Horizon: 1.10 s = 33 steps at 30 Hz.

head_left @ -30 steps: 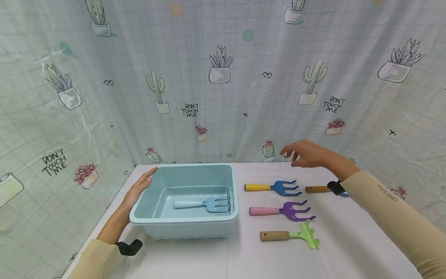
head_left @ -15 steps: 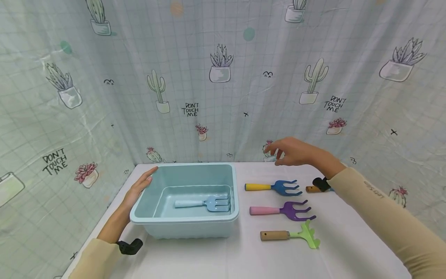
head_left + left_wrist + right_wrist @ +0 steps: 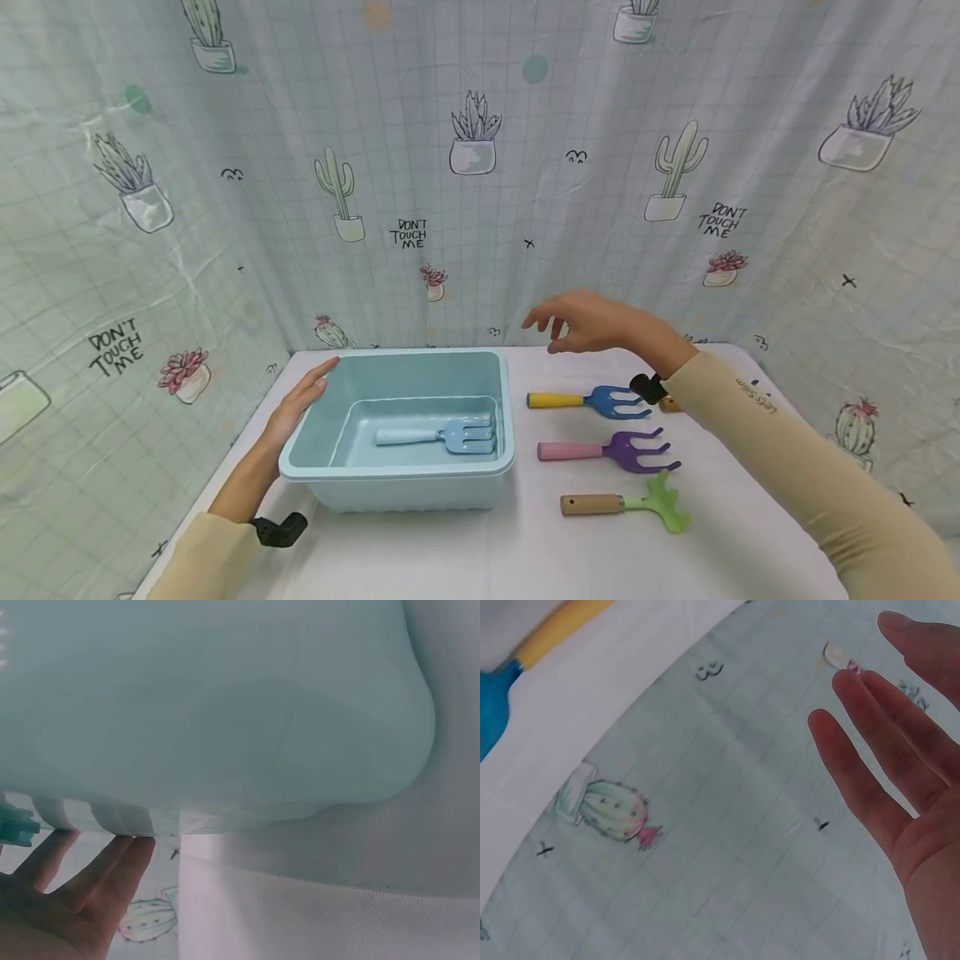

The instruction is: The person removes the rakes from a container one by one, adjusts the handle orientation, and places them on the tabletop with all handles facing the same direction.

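My left hand (image 3: 288,414) rests along the left rim of a light blue plastic basin (image 3: 390,473). In the left wrist view its fairly straight fingers (image 3: 124,874) touch the basin's outside. A pale blue hand fork (image 3: 438,435) lies inside. My right hand (image 3: 581,321) hangs in the air behind the tools, right of the basin. The right wrist view shows its fingers (image 3: 855,769) loose and spread, holding nothing. Nearest below it lies a hand fork with yellow handle and blue tines (image 3: 588,401).
A pink-handled purple hand fork (image 3: 609,451) and a wooden-handled green rake (image 3: 626,503) lie in front of the blue one. Another wooden-handled tool (image 3: 670,404) is mostly hidden by my right forearm. A cactus-print curtain (image 3: 420,183) closes off the back and sides of the white table (image 3: 420,558).
My right hand has moved left through the air toward the basin, with nothing in it. Its forearm now covers more of the far-right wooden-handled tool. My left hand stays at the basin.
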Tool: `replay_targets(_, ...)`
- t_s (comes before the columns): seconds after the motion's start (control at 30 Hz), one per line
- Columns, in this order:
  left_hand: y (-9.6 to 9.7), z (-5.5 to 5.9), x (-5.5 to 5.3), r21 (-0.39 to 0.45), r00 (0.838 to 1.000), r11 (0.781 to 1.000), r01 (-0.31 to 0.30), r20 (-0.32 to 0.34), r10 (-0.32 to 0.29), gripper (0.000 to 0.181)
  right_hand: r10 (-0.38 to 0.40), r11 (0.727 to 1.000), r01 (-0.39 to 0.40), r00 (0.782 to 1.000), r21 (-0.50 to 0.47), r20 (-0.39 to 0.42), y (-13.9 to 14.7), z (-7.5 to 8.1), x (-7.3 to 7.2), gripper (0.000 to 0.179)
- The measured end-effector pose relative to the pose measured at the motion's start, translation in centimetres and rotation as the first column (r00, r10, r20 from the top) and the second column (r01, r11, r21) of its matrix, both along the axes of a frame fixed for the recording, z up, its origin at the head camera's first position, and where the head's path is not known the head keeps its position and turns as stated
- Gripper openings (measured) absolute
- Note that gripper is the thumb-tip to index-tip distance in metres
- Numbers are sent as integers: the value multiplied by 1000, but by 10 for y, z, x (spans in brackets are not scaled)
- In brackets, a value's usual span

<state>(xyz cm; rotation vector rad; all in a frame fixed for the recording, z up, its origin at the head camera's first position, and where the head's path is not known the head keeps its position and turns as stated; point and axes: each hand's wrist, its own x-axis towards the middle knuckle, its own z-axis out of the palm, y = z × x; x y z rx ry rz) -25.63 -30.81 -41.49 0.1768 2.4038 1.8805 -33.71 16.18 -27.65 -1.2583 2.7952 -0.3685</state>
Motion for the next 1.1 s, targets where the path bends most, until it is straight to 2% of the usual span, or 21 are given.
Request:
replay_targets(0.47, 0, 1, -2, 5, 1000, 1000, 4, -7, -4, 61, 118, 993, -119, 993, 20, 27, -73, 9, 5, 43)
replay_targets(0.63, -1, 0, -2, -8, 1000, 1000, -1, -1, 1, 61, 177, 984, -178, 983, 19, 50, -101, 5, 6, 45)
replay_targets(0.83, -1, -2, -3, 42, 1000, 999, -3, 14, 2, 60, 236, 971, -239, 968, 25, 84, -134, 3, 10, 46)
replay_targets(1.0, -1, -2, -5, 77, 1000, 997, 1, 26, -3, 59, 260, 963, -266, 959, 44, 112, -158, -1, 11, 47)
replay_targets(1.1, -2, -1, -5, 70, 1000, 998, 2, 26, -4, 59, 264, 962, -271, 953, 30, 149, -172, -7, 11, 47)
